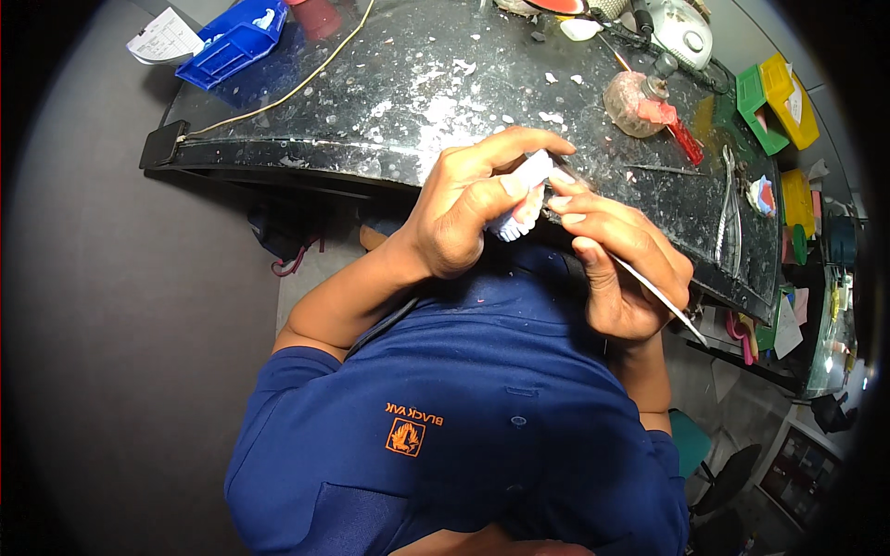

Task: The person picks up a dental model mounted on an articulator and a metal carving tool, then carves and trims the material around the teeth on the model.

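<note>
My left hand (457,215) grips a pale bluish dental model (519,220) with a row of teeth and a pinkish area, raised just beyond the bench's front edge. My right hand (630,269) has its fingers curled round a thin, long, light-coloured instrument (667,301), whose shaft sticks out down to the right. The fingertips of that hand are close beside the model; I cannot tell whether the tool's working end touches it, as fingers hide it.
The scuffed black bench (362,102) carries a blue bin (213,65), a cord, a burner-like jar (630,104) with a red tool, metal tweezers (726,213) and a small red-and-blue model (762,196). Yellow and green bins (788,102) line the right side, near a white machine (679,37).
</note>
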A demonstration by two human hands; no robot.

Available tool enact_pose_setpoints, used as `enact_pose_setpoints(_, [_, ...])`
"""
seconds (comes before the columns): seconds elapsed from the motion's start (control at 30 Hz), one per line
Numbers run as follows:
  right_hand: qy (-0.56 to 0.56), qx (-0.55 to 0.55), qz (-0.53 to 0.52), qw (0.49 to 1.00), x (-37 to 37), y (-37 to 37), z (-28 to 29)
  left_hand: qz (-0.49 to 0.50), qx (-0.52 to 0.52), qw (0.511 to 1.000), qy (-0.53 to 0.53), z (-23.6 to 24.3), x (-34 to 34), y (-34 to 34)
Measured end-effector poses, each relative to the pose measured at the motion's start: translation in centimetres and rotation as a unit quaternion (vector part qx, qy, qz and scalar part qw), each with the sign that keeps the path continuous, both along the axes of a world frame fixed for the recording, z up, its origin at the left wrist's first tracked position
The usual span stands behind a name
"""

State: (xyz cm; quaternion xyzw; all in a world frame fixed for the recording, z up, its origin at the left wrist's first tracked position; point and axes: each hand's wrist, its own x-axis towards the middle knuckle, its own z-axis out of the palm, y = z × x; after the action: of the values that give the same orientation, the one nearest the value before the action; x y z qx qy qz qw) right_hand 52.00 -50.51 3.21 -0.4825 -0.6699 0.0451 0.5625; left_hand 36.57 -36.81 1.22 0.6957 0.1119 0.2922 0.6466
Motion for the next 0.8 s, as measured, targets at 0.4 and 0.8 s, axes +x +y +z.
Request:
enact_pose_setpoints(0.4, [-0.017,-0.021,0.001,1.000,0.10,-0.08,0.44,0.006,0.018,1.000,0.009,-0.28,-0.04,0.16])
enact_pose_setpoints(0.8, [-0.001,-0.022,0.005,1.000,0.45,-0.07,0.15,0.000,0.027,1.000,0.010,-0.30,0.18,0.07])
